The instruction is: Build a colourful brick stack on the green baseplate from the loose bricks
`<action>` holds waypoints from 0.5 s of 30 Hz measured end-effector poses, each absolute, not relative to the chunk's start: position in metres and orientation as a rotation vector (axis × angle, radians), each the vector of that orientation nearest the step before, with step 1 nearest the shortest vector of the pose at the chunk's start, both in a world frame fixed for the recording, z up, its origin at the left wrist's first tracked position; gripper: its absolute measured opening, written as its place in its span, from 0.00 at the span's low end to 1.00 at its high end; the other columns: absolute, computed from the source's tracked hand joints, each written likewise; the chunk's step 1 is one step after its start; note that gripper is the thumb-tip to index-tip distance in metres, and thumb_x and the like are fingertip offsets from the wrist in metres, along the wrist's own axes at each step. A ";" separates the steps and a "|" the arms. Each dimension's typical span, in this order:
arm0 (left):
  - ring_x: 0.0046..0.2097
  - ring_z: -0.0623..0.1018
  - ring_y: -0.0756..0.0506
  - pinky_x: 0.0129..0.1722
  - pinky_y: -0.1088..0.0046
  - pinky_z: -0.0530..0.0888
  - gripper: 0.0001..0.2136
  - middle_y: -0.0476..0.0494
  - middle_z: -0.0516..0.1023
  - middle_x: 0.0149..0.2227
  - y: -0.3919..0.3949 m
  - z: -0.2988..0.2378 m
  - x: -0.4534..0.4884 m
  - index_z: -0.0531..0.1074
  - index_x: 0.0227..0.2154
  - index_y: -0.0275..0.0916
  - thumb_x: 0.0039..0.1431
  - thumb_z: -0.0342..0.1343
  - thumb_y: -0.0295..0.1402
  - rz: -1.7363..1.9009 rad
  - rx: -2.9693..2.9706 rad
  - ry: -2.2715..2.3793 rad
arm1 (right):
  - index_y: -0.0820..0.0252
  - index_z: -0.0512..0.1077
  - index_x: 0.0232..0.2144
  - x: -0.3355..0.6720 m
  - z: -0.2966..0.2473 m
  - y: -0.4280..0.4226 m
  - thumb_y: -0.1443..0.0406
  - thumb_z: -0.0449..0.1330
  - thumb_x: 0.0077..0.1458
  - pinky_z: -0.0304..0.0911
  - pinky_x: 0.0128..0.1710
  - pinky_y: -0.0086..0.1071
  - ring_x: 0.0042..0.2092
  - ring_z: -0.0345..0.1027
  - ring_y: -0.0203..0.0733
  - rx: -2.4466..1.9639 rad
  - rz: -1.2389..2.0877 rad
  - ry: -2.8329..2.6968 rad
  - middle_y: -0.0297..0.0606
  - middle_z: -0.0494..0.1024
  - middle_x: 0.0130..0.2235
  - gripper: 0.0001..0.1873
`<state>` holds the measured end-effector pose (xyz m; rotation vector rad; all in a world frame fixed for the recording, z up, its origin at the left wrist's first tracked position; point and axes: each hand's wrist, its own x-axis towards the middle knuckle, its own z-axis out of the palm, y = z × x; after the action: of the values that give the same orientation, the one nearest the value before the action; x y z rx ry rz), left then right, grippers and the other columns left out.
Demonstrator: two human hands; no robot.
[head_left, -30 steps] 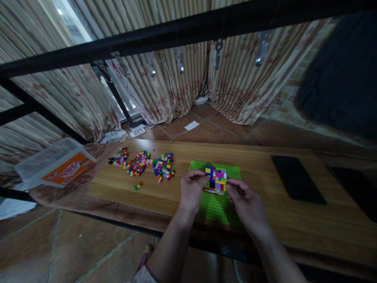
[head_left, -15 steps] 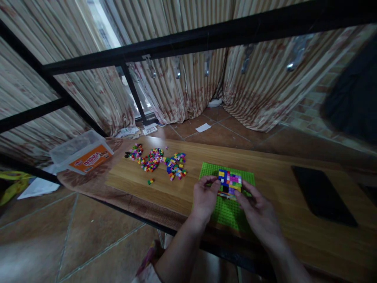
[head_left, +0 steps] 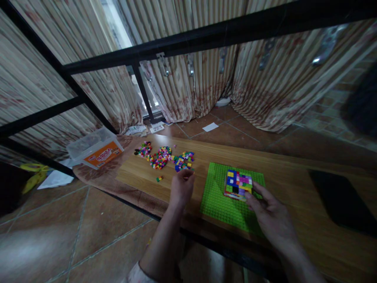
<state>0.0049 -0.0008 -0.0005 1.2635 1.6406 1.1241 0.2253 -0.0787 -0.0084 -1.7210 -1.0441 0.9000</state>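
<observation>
A block of small coloured bricks sits on a green baseplate on the wooden table. My right hand rests at the block's near right corner, its thumb and fingertips touching the block's edge. My left hand is left of the baseplate, just short of a heap of loose coloured bricks, with its fingers curled in a pinch. What they pinch, if anything, is too small to make out. One stray brick pair lies to the left of that hand.
A clear plastic box with an orange label stands at the table's left end. A black flat slab lies at the right. A black metal frame crosses overhead, with curtains behind and tiled floor below.
My left hand left the brick block and moved left to the loose bricks. My right hand stayed at the block. The view swung left.
</observation>
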 end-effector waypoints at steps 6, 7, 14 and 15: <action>0.30 0.74 0.45 0.31 0.72 0.64 0.01 0.45 0.77 0.26 0.008 0.005 -0.042 0.74 0.25 0.40 0.47 0.60 0.30 0.730 1.530 2.060 | 0.55 0.67 0.57 0.225 -0.009 -0.077 0.47 0.61 0.47 0.67 0.36 0.39 0.35 0.76 0.50 -1.758 0.904 -1.031 0.37 0.82 0.31 0.36; 0.31 0.74 0.44 0.32 0.72 0.64 0.01 0.45 0.77 0.27 0.008 0.005 -0.043 0.74 0.25 0.40 0.47 0.60 0.30 0.692 1.547 2.077 | 0.54 0.67 0.56 0.225 -0.008 -0.077 0.47 0.61 0.47 0.67 0.36 0.39 0.35 0.76 0.50 -1.771 0.902 -1.028 0.36 0.82 0.31 0.36; 0.36 0.76 0.41 0.34 0.70 0.65 0.03 0.41 0.78 0.30 0.009 0.003 -0.029 0.74 0.28 0.41 0.52 0.57 0.33 0.524 1.680 2.205 | 0.55 0.67 0.56 0.225 -0.009 -0.076 0.46 0.60 0.47 0.67 0.38 0.40 0.35 0.76 0.49 -1.784 0.901 -1.033 0.38 0.82 0.33 0.36; 0.36 0.76 0.41 0.34 0.70 0.65 0.04 0.41 0.78 0.30 0.009 0.004 -0.029 0.74 0.28 0.41 0.53 0.56 0.33 0.514 1.690 2.211 | 0.55 0.67 0.56 0.225 -0.009 -0.076 0.46 0.60 0.47 0.67 0.38 0.41 0.36 0.76 0.49 -1.779 0.905 -1.028 0.38 0.82 0.34 0.37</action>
<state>-0.0286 0.0091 0.0036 1.6896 2.2105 0.5141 0.2252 -0.0761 -0.0092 -1.7794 -1.0282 0.9049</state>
